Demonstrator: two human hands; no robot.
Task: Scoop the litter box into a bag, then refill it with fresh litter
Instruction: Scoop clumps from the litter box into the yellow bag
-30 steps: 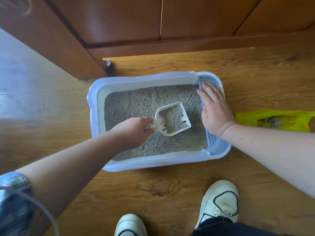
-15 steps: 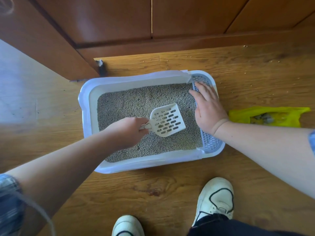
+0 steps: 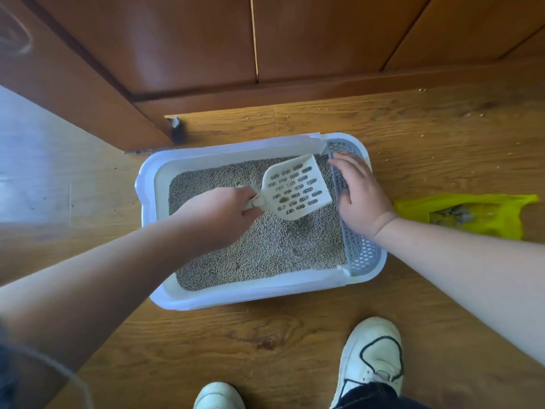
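A white litter box (image 3: 236,296) sits on the wooden floor, filled with grey litter granules (image 3: 274,249). My left hand (image 3: 218,214) grips the handle of a white slotted scoop (image 3: 295,188), whose blade is lifted over the litter toward the box's far right corner, almost empty. My right hand (image 3: 359,196) rests with its fingers spread on the grey perforated grate (image 3: 359,252) along the box's right side. A yellow plastic bag (image 3: 472,215) holding grey clumps lies on the floor just right of the box.
A brown wooden cabinet (image 3: 295,39) stands right behind the box, and a wooden door (image 3: 73,69) slants in at the left with a black stopper (image 3: 177,131). My white shoes (image 3: 371,361) are close to the box's near side. Stray granules dot the floor at the back right.
The scoop held litter a second ago; it sifted out, and my left hand has swung the nearly empty scoop up and right toward the far corner. My right hand stayed on the grate.
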